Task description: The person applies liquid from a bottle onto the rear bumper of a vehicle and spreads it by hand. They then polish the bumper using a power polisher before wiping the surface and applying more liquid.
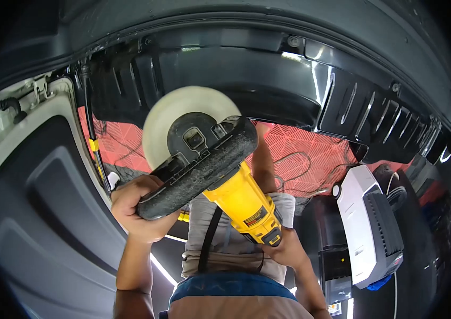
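A yellow and black polisher (pixel 242 198) with a round off-white pad (pixel 157 119) is held in front of my body. My left hand (pixel 139 210) wraps round the left end of its thick, scuffed black loop handle (pixel 207 167). At the rear of the yellow body, my right hand (pixel 289 249) grips the tool from below, its fingers mostly hidden behind the housing. The pad's upper edge overlaps a glossy black vehicle panel (pixel 236 80) in this view.
A grey-lined vehicle door (pixel 39 196) stands at the left. Red grid flooring (pixel 310 159) shows below the panel, with a dark cord (pixel 297 154) lying over it. A white and black case-like unit (pixel 357 228) is at the right, beside dark cabinets (pixel 333 234).
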`<action>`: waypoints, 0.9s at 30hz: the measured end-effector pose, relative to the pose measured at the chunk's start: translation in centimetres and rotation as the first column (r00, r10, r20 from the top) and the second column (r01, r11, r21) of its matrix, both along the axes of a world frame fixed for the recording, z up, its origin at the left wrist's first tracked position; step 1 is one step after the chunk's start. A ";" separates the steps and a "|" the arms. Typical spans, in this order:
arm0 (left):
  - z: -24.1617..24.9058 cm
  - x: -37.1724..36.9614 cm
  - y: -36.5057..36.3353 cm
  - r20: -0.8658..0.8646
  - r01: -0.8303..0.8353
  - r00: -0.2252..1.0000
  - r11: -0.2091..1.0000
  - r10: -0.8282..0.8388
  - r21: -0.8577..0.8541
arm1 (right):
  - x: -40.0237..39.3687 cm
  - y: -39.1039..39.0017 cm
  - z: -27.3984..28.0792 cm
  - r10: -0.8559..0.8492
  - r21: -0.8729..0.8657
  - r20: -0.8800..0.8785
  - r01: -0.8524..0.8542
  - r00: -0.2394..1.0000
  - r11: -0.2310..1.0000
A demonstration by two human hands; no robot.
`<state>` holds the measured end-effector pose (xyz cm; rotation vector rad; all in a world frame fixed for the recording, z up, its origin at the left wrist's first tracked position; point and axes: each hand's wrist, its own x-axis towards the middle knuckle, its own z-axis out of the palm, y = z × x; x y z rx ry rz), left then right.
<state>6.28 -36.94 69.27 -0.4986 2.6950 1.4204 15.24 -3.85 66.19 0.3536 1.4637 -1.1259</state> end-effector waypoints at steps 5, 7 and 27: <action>-2.8 0.6 3.6 0.003 -0.024 1.000 0.980 0.024 0.196 | -0.8 4.1 2.3 0.000 0.140 -0.068 0.009 0.998 0.990; -3.6 0.5 5.4 0.032 0.001 0.999 0.970 -0.009 0.241 | -1.1 6.3 3.8 0.050 0.255 -0.069 -0.031 0.996 0.966; -3.3 4.6 3.5 0.113 -0.333 0.939 0.942 0.326 0.050 | -4.2 5.6 3.0 0.221 0.231 -0.124 -0.188 0.967 0.955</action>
